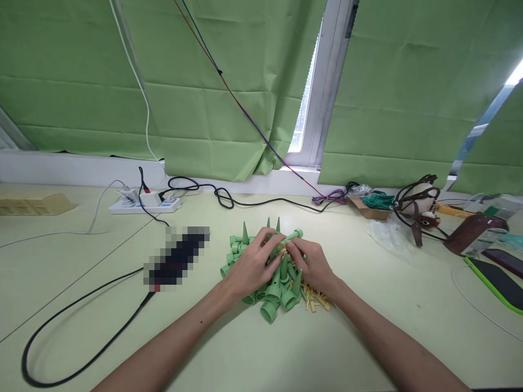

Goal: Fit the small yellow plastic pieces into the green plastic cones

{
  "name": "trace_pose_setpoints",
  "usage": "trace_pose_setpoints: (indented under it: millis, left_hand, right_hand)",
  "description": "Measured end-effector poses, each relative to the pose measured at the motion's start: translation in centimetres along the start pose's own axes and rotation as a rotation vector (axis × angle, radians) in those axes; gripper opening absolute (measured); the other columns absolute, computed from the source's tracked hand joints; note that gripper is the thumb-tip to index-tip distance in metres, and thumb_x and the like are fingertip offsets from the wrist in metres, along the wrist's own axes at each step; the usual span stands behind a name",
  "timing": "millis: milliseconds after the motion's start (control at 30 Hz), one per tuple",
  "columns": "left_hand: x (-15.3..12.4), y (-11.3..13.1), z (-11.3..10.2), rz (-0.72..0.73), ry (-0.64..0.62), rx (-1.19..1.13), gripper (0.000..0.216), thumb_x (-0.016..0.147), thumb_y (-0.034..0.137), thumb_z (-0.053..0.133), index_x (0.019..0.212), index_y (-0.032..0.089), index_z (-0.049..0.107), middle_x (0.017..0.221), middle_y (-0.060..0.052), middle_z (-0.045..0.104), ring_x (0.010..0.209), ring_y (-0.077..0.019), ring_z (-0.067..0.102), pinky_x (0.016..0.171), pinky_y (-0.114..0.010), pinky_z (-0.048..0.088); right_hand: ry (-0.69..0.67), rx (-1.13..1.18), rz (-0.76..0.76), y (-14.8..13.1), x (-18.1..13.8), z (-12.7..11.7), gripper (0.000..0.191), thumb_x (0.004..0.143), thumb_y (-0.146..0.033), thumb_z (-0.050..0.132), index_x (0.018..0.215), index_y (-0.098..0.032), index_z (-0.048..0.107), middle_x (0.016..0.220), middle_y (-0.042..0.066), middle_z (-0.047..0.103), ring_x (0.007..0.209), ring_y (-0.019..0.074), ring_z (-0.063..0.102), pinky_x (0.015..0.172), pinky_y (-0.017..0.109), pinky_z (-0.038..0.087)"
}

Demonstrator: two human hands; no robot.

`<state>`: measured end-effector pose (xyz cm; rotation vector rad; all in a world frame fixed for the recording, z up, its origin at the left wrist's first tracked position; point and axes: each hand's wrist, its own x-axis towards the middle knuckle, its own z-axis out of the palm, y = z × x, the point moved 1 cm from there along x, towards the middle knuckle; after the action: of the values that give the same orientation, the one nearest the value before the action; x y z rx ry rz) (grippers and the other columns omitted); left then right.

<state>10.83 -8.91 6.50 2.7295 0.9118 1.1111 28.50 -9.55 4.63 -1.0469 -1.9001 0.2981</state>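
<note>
A heap of green cone-shaped plastic spikes lies on the pale table in front of me. Small yellow plastic pieces are scattered at the heap's right side. My left hand is closed on one green spike, holding it above the heap. My right hand meets it from the right, fingers pinched at the spike's near end, where a small yellow piece shows between the fingertips. Both hands hover directly over the heap.
A black cable loops across the left of the table from a blurred dark object. A white power strip sits at the back left. At the right lie a brown strap bundle, a phone with green case and clutter.
</note>
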Motion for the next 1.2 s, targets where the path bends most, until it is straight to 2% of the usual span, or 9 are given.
trace_pose_setpoints:
  millis: [133,267,333,467,700,933,1067,1200]
  left_hand:
    - [0.05,-0.03,-0.04,-0.005,0.015,-0.008,0.029,0.097,0.020,0.045,0.126,0.022,0.046,0.121,-0.011,0.049,0.070,-0.0116,0.054,0.070,-0.030,0.051]
    - [0.03,-0.28,0.02,-0.025,0.022,-0.002,0.030,0.096,0.020,0.047,0.126,0.023,0.047,0.121,-0.010,0.049,0.076,-0.0134,0.057,0.067,-0.028,0.050]
    - [0.02,-0.34,0.06,-0.026,0.023,-0.001,0.032,0.096,0.020,0.047,0.128,0.023,0.046,0.120,-0.010,0.048,0.079,-0.0143,0.057,0.067,-0.028,0.050]
    - [0.03,-0.23,0.08,-0.014,0.029,0.000,0.032,0.095,0.017,0.047,0.126,0.023,0.047,0.120,-0.009,0.049,0.076,-0.0127,0.055,0.070,-0.028,0.049]
    - [-0.01,-0.15,0.07,-0.013,0.005,0.014,0.031,0.095,0.018,0.047,0.126,0.022,0.047,0.122,-0.010,0.048,0.074,-0.0126,0.056,0.069,-0.029,0.051]
    - [-0.14,-0.24,0.24,0.003,0.004,0.018,0.032,0.096,0.021,0.047,0.127,0.021,0.046,0.122,-0.011,0.049,0.090,-0.0182,0.062,0.075,-0.031,0.054]
    - [-0.07,-0.22,0.21,-0.003,0.014,0.014,0.030,0.095,0.020,0.047,0.126,0.021,0.047,0.122,-0.011,0.050,0.087,-0.0171,0.062,0.074,-0.031,0.054]
    - [-0.01,-0.23,0.12,-0.008,0.049,0.007,0.031,0.095,0.019,0.047,0.126,0.022,0.048,0.121,-0.011,0.050,0.086,-0.0167,0.062,0.073,-0.031,0.054]
  right_hand:
    - [0.016,0.013,0.022,-0.13,-0.02,-0.06,0.035,0.101,-0.032,0.038,0.071,-0.020,0.050,0.062,-0.001,0.050,0.056,0.0126,0.044,0.057,0.026,0.035]
    - [0.031,0.087,0.020,-0.22,-0.21,-0.15,0.015,0.098,-0.031,0.048,0.098,-0.019,0.057,0.083,0.002,0.064,0.062,0.0123,0.051,0.061,0.025,0.042]
    - [0.031,0.104,0.003,-0.16,-0.30,-0.12,0.013,0.097,-0.029,0.050,0.103,-0.020,0.057,0.089,0.003,0.065,0.064,0.0123,0.053,0.061,0.025,0.043]
    - [0.023,0.098,-0.018,0.05,-0.32,0.01,0.010,0.097,-0.026,0.049,0.098,-0.020,0.057,0.084,0.002,0.063,0.065,0.0125,0.052,0.064,0.026,0.043]
    - [-0.003,0.080,-0.015,0.11,-0.14,0.01,0.019,0.100,-0.026,0.044,0.087,-0.019,0.056,0.073,0.000,0.057,0.063,0.0126,0.048,0.064,0.025,0.039]
    - [-0.002,0.019,-0.022,0.17,-0.13,0.13,0.032,0.101,-0.025,0.039,0.070,-0.020,0.044,0.063,-0.003,0.045,0.058,0.0120,0.040,0.058,0.026,0.032]
    - [0.006,0.039,0.002,0.07,-0.10,0.07,0.030,0.101,-0.027,0.041,0.073,-0.020,0.049,0.064,-0.002,0.048,0.058,0.0120,0.042,0.059,0.026,0.034]
    - [0.018,0.095,-0.003,-0.06,-0.22,-0.02,0.013,0.098,-0.027,0.047,0.097,-0.020,0.057,0.081,0.001,0.061,0.065,0.0123,0.051,0.064,0.025,0.041]
